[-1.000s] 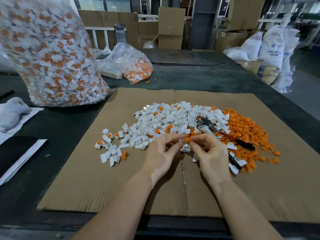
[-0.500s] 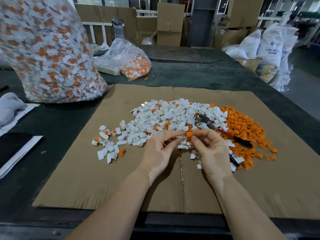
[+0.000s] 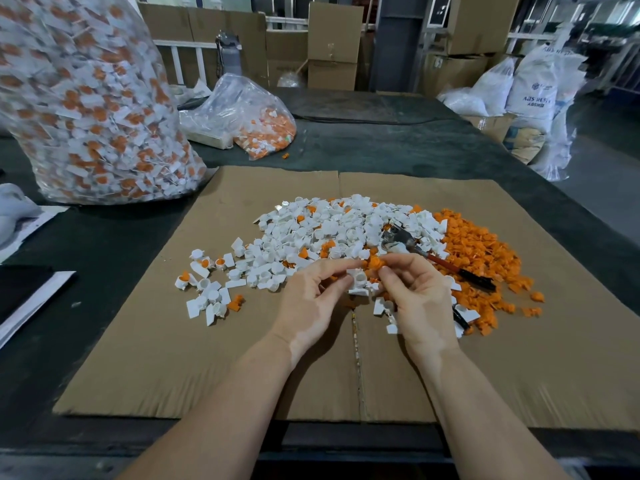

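Both hands are up over the near middle of the cardboard sheet [image 3: 166, 358], working close together. The left hand [image 3: 311, 301] has its thumb and curled fingers pinched on a small white fitting [image 3: 358, 281], with the round socket turned up towards the camera so the opening can be seen. The right hand [image 3: 420, 301] nips an orange cap [image 3: 374, 263] between thumb and forefinger. The cap sits at the top edge of the fitting, touching it or very nearly. Neither hand has any slack: fingertips only, a tight precision hold, because these parts are tiny.

I judge this is the mating step, cap against socket, though whether it is going in or coming out I cannot tell.

Stock lies within easy reach of the grip. The white pile [image 3: 329, 230] is just beyond the fingertips, and the orange pile [image 3: 481, 251] spreads off to the right-hand side, so each hand can feed from its own side. A tool [image 3: 441, 260] with a red and black handle lies just past the right hand, head resting in the white parts, untouched. A few fittings already carrying orange [image 3: 204, 263] sit out past the left hand, apart from the heap.
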`<state>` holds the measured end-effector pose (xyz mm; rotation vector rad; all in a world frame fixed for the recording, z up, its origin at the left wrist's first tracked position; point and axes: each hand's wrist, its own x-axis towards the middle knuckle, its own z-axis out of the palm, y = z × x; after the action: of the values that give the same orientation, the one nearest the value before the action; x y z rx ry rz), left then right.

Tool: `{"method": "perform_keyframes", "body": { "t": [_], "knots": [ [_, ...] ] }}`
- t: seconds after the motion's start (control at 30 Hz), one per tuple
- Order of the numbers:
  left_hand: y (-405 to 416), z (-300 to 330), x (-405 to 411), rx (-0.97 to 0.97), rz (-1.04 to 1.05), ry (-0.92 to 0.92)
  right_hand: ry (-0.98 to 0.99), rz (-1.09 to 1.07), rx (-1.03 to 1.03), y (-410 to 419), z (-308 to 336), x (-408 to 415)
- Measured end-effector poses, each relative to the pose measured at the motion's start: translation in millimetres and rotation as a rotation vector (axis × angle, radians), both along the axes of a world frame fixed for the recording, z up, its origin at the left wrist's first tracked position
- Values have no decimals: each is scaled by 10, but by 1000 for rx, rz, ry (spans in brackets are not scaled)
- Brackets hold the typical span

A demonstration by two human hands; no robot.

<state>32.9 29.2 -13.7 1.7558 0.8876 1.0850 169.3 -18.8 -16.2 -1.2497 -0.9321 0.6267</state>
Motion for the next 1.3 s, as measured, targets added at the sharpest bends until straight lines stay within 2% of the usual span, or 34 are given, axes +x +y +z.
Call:
{"method": "perform_keyframes", "body": {
  "t": [0.07,0.17,0.23,0.37,0.53,0.7,0.93,1.3],
  "knots": [
    [24,-13,2,-76,26,7,-103,-28,-10,-1,0,-23],
    [50,-16,10,-230,51,-90,-400,-70,-9,-15,-16,-104],
    [48,-7,17,-265,58,-116,-609,-101,12,-26,-39,-150],
    [38,-6,21,-241,54,-73,-841,-199,72,-39,-47,-172],
    [33,-29,34,-94,69,102,-994,-266,55,-32,-59,-200],
    [28,-10,25,-85,54,123,-1007,-238,75,-35,-63,-203],
    [58,11,2,-263,6,-15,-803,-143,67,-54,-37,-175],
    [27,34,-29,-278,-15,-29,-747,-43,95,-25,-29,-143]
  ]
}}
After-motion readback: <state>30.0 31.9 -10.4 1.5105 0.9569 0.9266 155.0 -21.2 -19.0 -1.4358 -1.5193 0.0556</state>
